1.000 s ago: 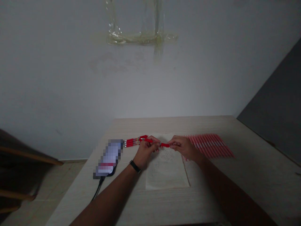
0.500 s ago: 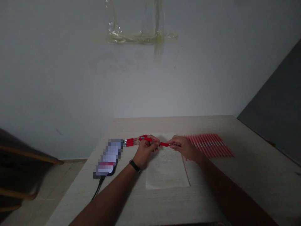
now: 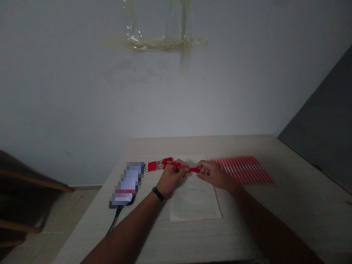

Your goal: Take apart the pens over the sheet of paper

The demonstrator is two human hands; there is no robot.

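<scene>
My left hand (image 3: 173,176), with a dark band at the wrist, is closed in a pinch around a red pen (image 3: 176,164). My right hand (image 3: 213,174) pinches a short red pen part (image 3: 194,170) close to the left fingertips. Whether this part and the pen are joined is hidden by the fingers. Both hands are above a pale sheet (image 3: 195,205) on the table. Left of my left hand lie several red pens (image 3: 155,166) with silver tips. Beyond my right hand, many clear red pen bodies (image 3: 246,169) lie side by side in a slanted row.
A phone with a blurred screen (image 3: 128,183) lies at the table's left, with a black cable (image 3: 114,220) running from it. The pale wooden table (image 3: 154,242) meets a wall (image 3: 220,102) at the back. Dark wooden furniture (image 3: 24,194) stands at lower left.
The pen in my left hand has slid or tilted slightly right and down. My right fingers have curled further over the red part, which has shifted slightly right.
</scene>
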